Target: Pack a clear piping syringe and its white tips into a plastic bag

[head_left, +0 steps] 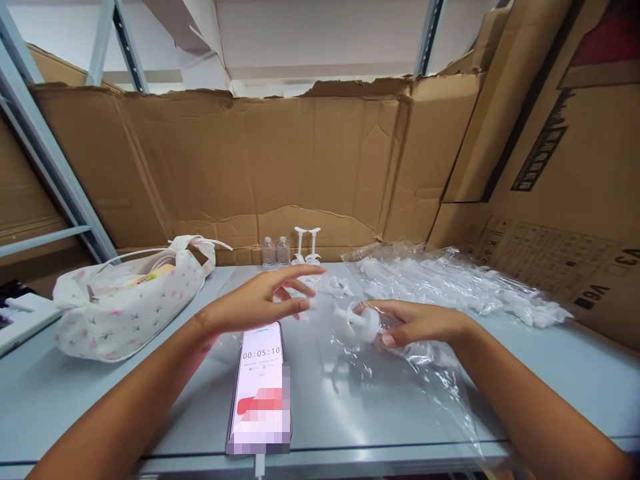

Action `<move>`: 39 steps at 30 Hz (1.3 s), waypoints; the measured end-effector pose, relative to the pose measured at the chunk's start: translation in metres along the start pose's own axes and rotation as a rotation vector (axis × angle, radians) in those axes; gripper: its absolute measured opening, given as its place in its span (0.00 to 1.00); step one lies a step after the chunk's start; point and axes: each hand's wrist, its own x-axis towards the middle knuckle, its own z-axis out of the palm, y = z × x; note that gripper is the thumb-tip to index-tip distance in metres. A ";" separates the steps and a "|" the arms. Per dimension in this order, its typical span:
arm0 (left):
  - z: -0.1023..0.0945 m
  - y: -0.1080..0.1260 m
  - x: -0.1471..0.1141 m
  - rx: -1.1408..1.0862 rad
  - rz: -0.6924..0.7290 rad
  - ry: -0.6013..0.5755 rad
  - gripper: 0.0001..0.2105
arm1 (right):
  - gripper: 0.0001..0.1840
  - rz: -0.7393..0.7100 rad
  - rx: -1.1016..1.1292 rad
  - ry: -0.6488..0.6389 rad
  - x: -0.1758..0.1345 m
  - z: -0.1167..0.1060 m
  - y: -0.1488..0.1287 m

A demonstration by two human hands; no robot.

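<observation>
Floral cloth bag [125, 300] at left of the desk [575, 373], phone [260, 390] (timer showing) low at centre, left hand [260, 300] above it with fingers spread and released, right hand [420, 323] right of centre grasping a small clear pump bottle [367, 323], plastic bags of parts [450, 277] further right.

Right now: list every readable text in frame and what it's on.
"00:05:10": phone screen, timer digits.
"V6", seen upside down: cardboard box at right.
Black vertical print on the upper right carton: too blurred to read.
Small print under the timer: unreadable.
</observation>
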 end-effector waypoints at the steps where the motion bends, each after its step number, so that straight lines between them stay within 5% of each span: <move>1: 0.000 0.000 0.000 0.048 0.018 0.063 0.23 | 0.22 0.021 -0.017 -0.010 -0.001 -0.002 0.000; 6: -0.003 -0.026 0.011 0.289 0.048 0.635 0.19 | 0.29 0.067 -0.101 0.120 -0.011 -0.018 0.008; 8: -0.003 -0.046 0.019 0.301 -0.017 0.738 0.19 | 0.32 0.053 -0.067 0.228 -0.014 -0.024 0.012; 9: -0.002 -0.056 0.023 0.341 -0.069 0.697 0.19 | 0.33 0.035 -0.041 0.276 -0.016 -0.026 0.013; 11: 0.002 -0.072 0.031 0.495 -0.156 0.394 0.18 | 0.31 -0.020 0.016 0.345 -0.016 -0.028 0.014; 13: 0.010 -0.083 0.039 0.534 -0.130 0.223 0.20 | 0.27 -0.067 0.056 0.373 -0.015 -0.028 0.014; 18: 0.033 -0.091 0.061 0.655 -0.065 0.001 0.29 | 0.26 -0.129 0.091 0.463 -0.009 -0.022 0.010; 26: 0.053 -0.089 0.079 0.839 -0.033 -0.073 0.23 | 0.24 -0.200 0.129 0.572 -0.002 -0.020 0.013; 39: 0.058 -0.087 0.071 0.850 0.019 0.007 0.08 | 0.24 -0.157 0.075 0.537 -0.001 -0.016 0.011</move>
